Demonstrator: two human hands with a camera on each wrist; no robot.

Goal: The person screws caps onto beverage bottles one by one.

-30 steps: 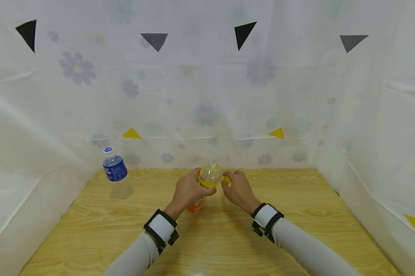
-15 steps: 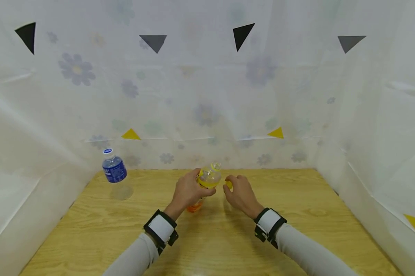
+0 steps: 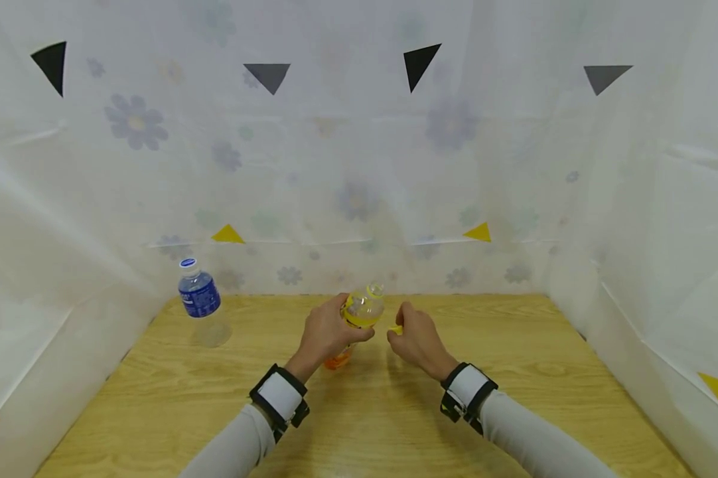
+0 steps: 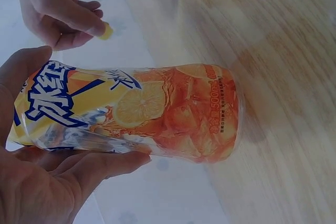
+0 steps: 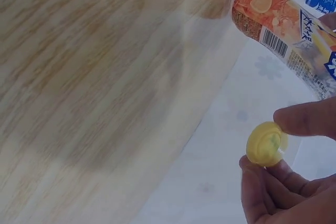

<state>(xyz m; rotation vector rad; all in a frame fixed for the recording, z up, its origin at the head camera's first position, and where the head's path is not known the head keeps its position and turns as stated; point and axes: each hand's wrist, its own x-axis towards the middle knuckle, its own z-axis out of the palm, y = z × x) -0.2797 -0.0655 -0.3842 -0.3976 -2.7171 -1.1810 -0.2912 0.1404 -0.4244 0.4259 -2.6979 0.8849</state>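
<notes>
My left hand (image 3: 326,332) grips an orange-and-yellow drink bottle (image 3: 359,315) that stands on the wooden table (image 3: 371,411), its mouth uncapped. In the left wrist view the bottle (image 4: 142,111) lies between my thumb and fingers, label with lemon slices showing. My right hand (image 3: 415,338) pinches the small yellow cap (image 3: 397,329) just right of the bottle, lower than its mouth. The right wrist view shows the cap (image 5: 266,144) held between thumb and fingertip, with the bottle (image 5: 283,24) beyond it.
A clear water bottle with a blue label and cap (image 3: 200,302) stands at the table's back left corner. White flowered sheets (image 3: 359,166) wall in the table at the back and both sides.
My right hand has drawn the yellow cap away from the bottle's mouth, down and slightly right. The left hand and the bottle have stayed in place.
</notes>
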